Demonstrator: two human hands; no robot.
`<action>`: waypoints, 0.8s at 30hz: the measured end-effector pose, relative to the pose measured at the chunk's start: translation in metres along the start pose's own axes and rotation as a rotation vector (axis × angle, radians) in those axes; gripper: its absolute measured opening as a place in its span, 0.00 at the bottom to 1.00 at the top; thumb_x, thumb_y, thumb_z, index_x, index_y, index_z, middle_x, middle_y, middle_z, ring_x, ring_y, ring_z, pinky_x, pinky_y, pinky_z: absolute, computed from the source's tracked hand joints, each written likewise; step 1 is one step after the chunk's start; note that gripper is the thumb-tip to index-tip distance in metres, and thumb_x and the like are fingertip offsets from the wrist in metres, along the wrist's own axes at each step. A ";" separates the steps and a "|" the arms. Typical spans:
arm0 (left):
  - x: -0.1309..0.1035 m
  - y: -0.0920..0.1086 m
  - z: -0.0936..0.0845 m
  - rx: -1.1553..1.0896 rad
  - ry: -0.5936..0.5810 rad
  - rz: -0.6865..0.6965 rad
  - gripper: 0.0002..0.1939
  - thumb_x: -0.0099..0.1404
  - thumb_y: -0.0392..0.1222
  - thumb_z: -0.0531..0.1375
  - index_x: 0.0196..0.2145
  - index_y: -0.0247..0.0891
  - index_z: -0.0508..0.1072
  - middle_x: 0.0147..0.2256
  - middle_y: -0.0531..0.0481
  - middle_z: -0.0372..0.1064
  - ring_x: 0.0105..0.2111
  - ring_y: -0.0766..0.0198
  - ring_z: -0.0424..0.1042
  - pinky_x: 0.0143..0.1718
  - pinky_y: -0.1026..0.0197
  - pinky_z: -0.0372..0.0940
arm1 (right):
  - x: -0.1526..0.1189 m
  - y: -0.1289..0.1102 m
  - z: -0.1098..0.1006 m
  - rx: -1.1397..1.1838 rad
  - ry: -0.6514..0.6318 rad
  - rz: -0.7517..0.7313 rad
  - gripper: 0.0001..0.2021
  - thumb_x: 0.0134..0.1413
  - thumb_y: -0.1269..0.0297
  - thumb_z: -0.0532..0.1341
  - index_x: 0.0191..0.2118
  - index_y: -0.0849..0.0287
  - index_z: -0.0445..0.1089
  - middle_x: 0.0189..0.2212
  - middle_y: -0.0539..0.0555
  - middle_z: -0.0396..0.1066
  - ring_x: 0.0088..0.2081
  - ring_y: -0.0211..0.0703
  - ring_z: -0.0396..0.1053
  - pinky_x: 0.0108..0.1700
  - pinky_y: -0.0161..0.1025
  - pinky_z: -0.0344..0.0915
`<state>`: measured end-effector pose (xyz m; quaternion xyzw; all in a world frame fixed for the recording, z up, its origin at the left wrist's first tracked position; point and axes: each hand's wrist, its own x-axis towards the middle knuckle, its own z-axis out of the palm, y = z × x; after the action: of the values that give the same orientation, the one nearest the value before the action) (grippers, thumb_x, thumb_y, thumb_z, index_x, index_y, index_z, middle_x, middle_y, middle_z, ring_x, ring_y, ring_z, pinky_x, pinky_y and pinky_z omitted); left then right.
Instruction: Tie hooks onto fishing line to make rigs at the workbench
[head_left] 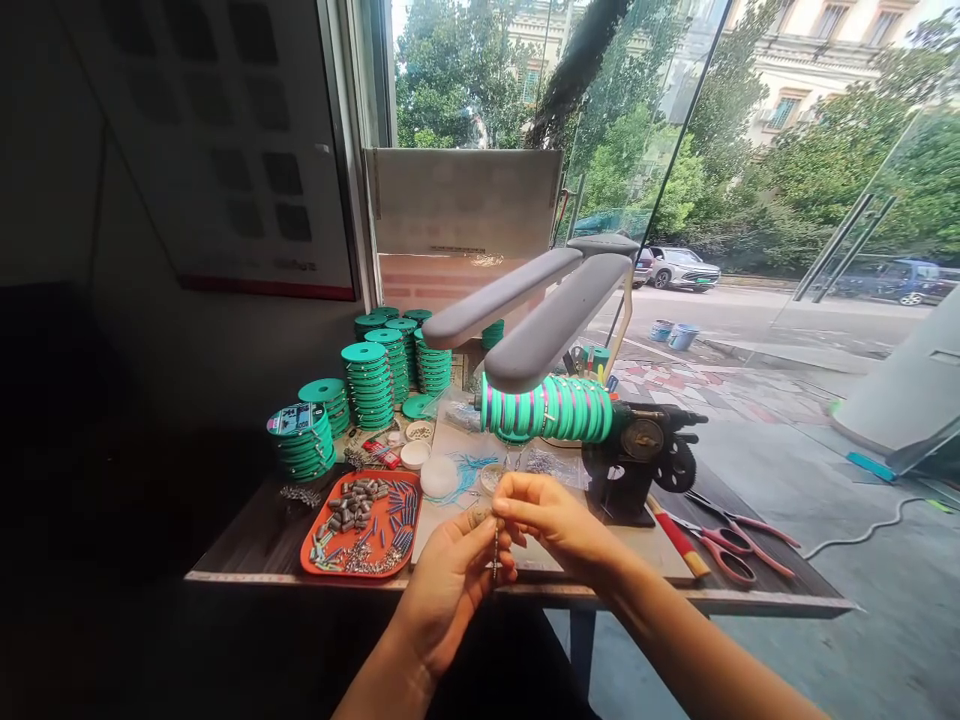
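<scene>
Over the table's front edge, my left hand and my right hand meet at the fingertips. Each is closed in a pinch. A thin, dark, beaded-looking strand hangs down between the fingers of my left hand; its exact kind is too small to make out. My right thumb and index finger pinch at the strand's upper end. Just beyond the hands lie light blue cords, a round white lid and a small dish, partly hidden by my fingers.
Left is an orange tray with grey metal weights and small parts. Green spools stand stacked behind it. A row of spools sits on a black winding machine, under a grey two-armed lamp. Scissors and pliers lie right.
</scene>
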<state>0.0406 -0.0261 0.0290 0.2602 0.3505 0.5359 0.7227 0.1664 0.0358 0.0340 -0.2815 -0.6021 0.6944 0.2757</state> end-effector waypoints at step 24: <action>0.004 -0.002 0.016 0.946 0.248 0.532 0.15 0.56 0.40 0.58 0.43 0.38 0.71 0.37 0.46 0.63 0.32 0.61 0.61 0.37 0.62 0.54 | -0.007 -0.020 -0.004 -0.299 0.588 -0.148 0.22 0.40 0.51 0.58 0.29 0.72 0.64 0.25 0.51 0.61 0.23 0.18 0.52 0.24 0.19 0.48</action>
<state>0.0553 -0.0233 0.0364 0.5710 0.5575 0.5105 0.3203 0.1756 0.0358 0.0542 -0.4627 -0.6106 0.4656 0.4430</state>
